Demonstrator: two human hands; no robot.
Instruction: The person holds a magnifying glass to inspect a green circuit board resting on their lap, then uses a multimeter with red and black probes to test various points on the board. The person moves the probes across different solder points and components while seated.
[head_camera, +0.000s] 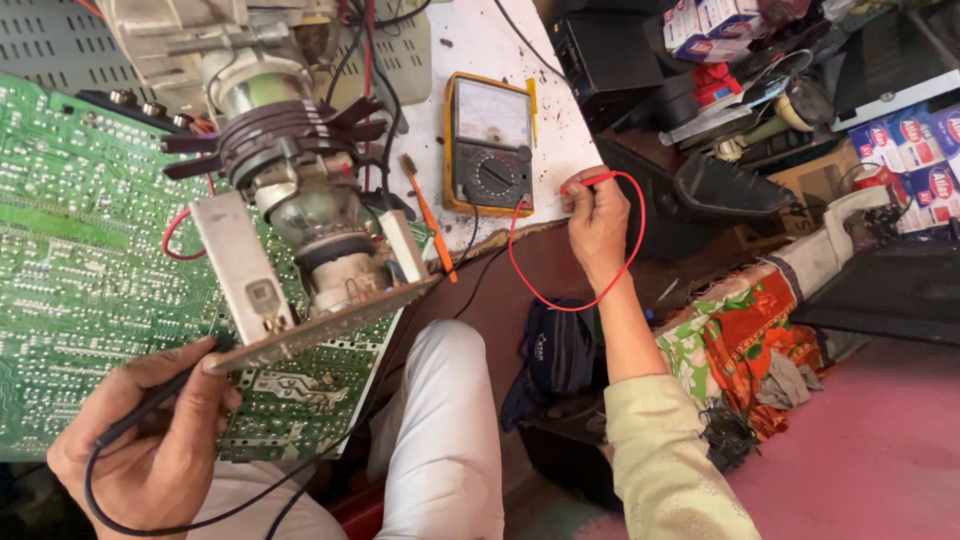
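My left hand (150, 435) grips a black test probe (160, 397) whose tip touches the small board (310, 335) at the neck of a picture tube (300, 200). The probe's black lead loops below my hand. My right hand (597, 225) pinches a red test probe (590, 183) by the table edge, just right of a yellow analog multimeter (488, 145). Its red lead (625, 270) curves down and back to the meter. A large green circuit board (80, 280) lies under the tube on the left.
An orange-handled brush (430, 220) lies beside the meter on the white tabletop (480, 50). Black boxes, tools and blue-red cartons (905, 150) crowd the right. A black pouch (560, 350) and patterned cloth (740, 330) sit below. My white-trousered knee (440, 430) is in the middle.
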